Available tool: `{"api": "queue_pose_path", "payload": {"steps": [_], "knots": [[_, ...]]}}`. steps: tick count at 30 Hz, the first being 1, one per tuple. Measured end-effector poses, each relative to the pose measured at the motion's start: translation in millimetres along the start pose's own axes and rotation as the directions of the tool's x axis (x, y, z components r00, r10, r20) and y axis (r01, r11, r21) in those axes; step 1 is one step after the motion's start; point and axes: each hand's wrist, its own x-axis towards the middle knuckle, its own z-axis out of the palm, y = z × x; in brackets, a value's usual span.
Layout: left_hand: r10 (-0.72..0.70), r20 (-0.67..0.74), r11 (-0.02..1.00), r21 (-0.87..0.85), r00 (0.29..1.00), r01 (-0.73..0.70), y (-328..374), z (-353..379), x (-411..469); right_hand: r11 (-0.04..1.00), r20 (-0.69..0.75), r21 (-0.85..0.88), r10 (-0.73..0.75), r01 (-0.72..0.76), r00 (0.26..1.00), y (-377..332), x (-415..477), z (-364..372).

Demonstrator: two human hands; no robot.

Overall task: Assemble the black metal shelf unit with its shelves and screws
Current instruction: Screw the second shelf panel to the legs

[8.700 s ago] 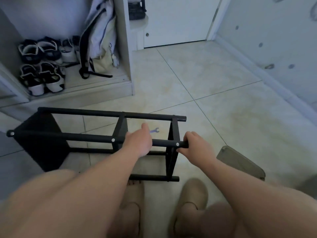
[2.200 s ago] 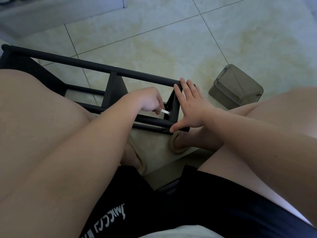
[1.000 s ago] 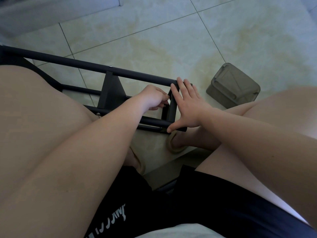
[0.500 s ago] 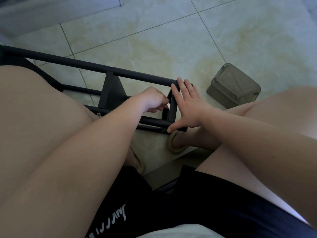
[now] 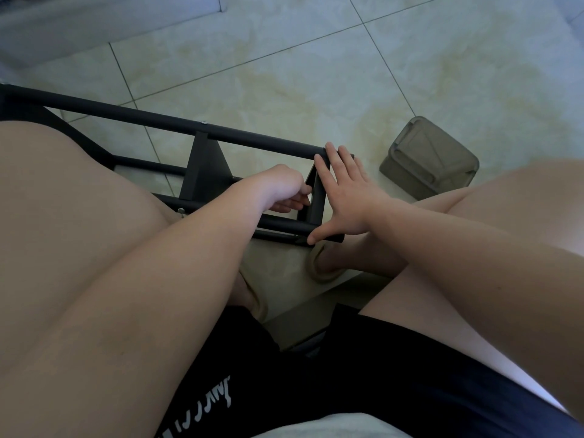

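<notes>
Flat right hand (image 5: 347, 197) braces shelf frame (image 5: 158, 120) end — left hand (image 5: 278, 188) curled, hold unclear.

Glossy beige marbled floor tiles (image 5: 316, 74), dark grout lines; pale ledge (image 5: 94, 26) top left; olive-grey box (image 5: 429, 159) right.

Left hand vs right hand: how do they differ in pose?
The left hand has curled fingers; the right hand is flat with fingers spread. The left hand reaches inside the shelf frame; the right hand rests against the end panel from outside. Both work at the same end panel.
</notes>
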Motion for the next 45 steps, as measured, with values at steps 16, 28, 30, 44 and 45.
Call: {"api": "queue_pose_path", "payload": {"steps": [16,28,30,44,45], "knots": [[0.057,0.098,0.988,0.139,0.994,-0.07,-1.0,-8.4,1.3,1.0,0.004,-0.009,-0.005,0.005,1.0,1.5,0.9,1.6],[0.088,0.134,0.953,0.277,0.987,-0.123,-2.3,-17.7,-5.2,1.0,0.009,-0.007,-0.006,0.006,1.0,1.3,0.7,1.6],[0.089,0.141,0.945,0.301,0.986,-0.128,-3.6,-19.1,-6.2,1.0,0.007,-0.004,-0.006,0.006,1.0,1.2,0.8,1.7],[0.129,0.204,0.817,0.533,0.97,-0.221,-11.4,-23.1,-10.7,1.0,0.008,-0.001,-0.002,0.002,1.0,-0.5,0.0,0.0],[0.138,0.198,0.797,0.559,0.97,-0.228,-12.3,-23.4,-10.4,1.0,0.008,-0.001,-0.001,0.001,1.0,-0.4,-0.1,-0.1]]}}
